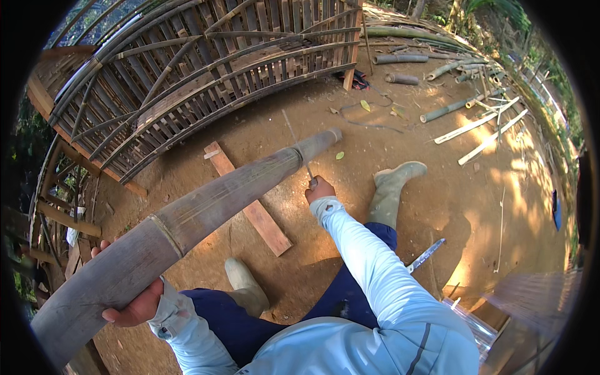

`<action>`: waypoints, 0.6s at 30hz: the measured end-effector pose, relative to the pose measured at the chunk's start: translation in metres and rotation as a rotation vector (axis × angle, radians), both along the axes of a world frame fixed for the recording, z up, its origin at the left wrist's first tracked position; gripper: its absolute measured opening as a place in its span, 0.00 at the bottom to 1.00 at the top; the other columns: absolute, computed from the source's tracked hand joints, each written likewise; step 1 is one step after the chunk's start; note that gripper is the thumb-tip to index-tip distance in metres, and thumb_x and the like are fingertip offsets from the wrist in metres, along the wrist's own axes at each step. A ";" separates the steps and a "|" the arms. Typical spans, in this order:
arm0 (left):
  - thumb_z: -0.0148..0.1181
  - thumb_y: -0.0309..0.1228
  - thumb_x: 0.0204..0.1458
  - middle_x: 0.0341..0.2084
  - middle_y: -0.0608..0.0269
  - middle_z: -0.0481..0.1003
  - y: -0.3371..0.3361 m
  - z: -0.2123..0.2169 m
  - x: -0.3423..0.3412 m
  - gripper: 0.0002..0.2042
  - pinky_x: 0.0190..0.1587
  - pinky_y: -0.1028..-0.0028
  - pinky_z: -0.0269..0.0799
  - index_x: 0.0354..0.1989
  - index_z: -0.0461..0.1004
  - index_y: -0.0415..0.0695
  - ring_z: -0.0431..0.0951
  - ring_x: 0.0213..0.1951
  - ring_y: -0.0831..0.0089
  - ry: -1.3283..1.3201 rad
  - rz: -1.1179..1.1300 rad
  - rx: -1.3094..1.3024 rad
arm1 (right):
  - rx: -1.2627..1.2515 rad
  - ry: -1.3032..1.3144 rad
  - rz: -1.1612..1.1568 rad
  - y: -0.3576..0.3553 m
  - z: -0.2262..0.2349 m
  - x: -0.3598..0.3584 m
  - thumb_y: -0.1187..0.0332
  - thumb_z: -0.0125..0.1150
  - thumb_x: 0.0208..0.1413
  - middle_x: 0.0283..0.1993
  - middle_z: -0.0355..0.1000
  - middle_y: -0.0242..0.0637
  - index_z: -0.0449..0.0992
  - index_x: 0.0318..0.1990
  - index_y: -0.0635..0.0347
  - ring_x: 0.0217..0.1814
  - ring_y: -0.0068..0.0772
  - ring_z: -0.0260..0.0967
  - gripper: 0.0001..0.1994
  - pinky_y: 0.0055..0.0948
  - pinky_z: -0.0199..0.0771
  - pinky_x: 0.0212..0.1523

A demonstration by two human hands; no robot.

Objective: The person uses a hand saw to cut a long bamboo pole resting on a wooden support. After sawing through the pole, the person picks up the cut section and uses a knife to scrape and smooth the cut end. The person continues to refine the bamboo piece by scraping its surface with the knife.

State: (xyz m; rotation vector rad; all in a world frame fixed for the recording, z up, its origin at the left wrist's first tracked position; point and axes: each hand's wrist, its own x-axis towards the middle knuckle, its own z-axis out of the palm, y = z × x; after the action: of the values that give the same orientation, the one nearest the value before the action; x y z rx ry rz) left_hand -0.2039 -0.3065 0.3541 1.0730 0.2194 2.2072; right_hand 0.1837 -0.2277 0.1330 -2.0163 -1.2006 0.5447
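A thick grey-brown bamboo pole (206,206) runs slantwise from the lower left up to the middle, with ring-like nodes along it. My left hand (140,304) grips it from underneath near its close end, the fingertips showing on the far side. In my right hand (320,189) is the handle of a long-bladed knife (291,130), its narrow blade seen nearly edge-on. That blade lies across the pole close to a node towards the far end and sticks out beyond it. Whether it has cut in, I cannot make out.
A reddish wooden board (265,226) lies on the dirt under the pole. A slatted bamboo bench (206,81) stands at the far left. Cut bamboo pieces (400,59) and split strips (494,139) lie at the far right. A bluish blade (427,255) is beside my right leg.
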 end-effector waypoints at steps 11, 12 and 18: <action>0.60 0.58 0.41 0.57 0.40 0.61 0.000 0.004 0.004 0.47 0.63 0.47 0.55 0.61 0.55 0.31 0.62 0.59 0.46 0.045 0.020 0.113 | 0.048 -0.037 0.023 0.006 -0.007 0.006 0.67 0.58 0.46 0.30 0.73 0.52 0.72 0.37 0.56 0.35 0.58 0.72 0.09 0.45 0.72 0.37; 0.60 0.58 0.41 0.57 0.40 0.61 0.001 0.002 0.002 0.47 0.63 0.47 0.54 0.61 0.55 0.31 0.62 0.59 0.46 0.080 -0.049 0.178 | 0.082 -0.081 0.093 -0.007 0.002 -0.002 0.67 0.59 0.45 0.30 0.73 0.51 0.72 0.36 0.57 0.35 0.57 0.72 0.10 0.45 0.71 0.36; 0.60 0.61 0.40 0.55 0.43 0.62 0.003 0.005 0.003 0.48 0.63 0.50 0.55 0.62 0.53 0.36 0.62 0.59 0.49 0.158 -0.031 0.211 | -0.014 -0.082 0.046 0.008 -0.015 0.024 0.68 0.60 0.44 0.30 0.73 0.50 0.71 0.36 0.59 0.35 0.56 0.72 0.11 0.44 0.71 0.37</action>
State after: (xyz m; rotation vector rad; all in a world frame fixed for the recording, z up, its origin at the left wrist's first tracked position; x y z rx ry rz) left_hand -0.2005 -0.3036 0.3591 1.3589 0.0376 2.1546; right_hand 0.2078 -0.2198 0.1181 -2.0449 -1.2976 0.4985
